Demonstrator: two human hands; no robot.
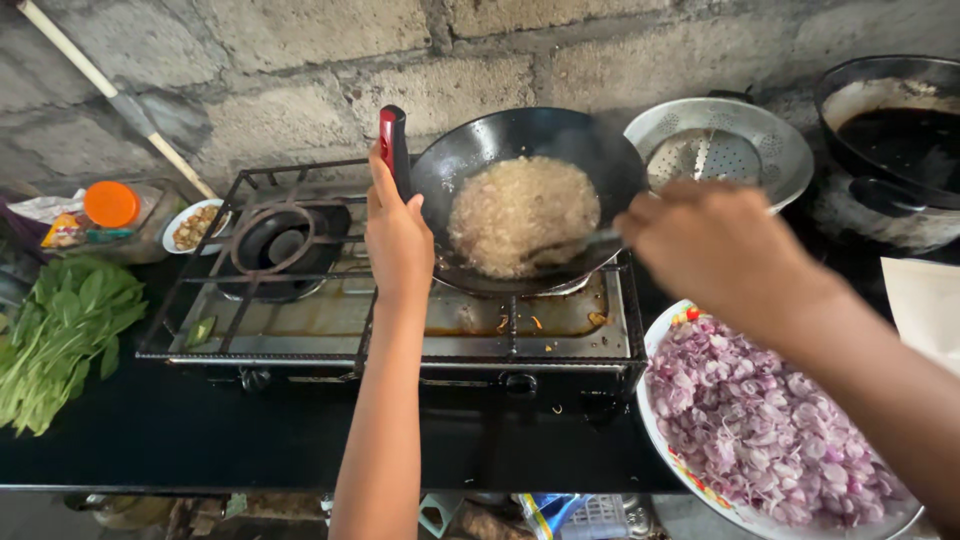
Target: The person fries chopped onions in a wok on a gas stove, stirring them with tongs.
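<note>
Nearest the camera, a wide white bowl with a patterned rim (668, 455) is sitting at the lower right, heaped with sliced purple shallots (760, 420). At the lower left, a bunch of green leafy vegetables (62, 330) is lying on the dark countertop (200, 430).

Further in, a two-burner metal gas stove with a black grate (300, 320) is standing on that countertop. The left burner (280, 245) is standing bare. The left hand (397, 240) is reaching forward over the middle of the stove, its fingers closed around the red and black handle (392, 145) of a round black wok (600, 160), which is sitting on the right burner. The wok is holding pale, bubbling chopped bits in oil (520, 215).

The right hand (715, 250) is hanging blurred over the wok's right edge, fingers curled shut on the end of a metal utensil (575, 243) whose tip is dipping into the frying mixture.

Beyond the stove on the left, a small white dish of brownish pieces (192, 226) is resting beside a clear container with an orange lid (112, 205). On the right, a perforated metal strainer bowl (720, 150) is lying just behind the wok, and a large black pot of dark liquid (900, 130) is standing at the far right. A rough grey block wall (450, 60) is closing the scene, with a pale stick (110, 95) leaning against it.
</note>
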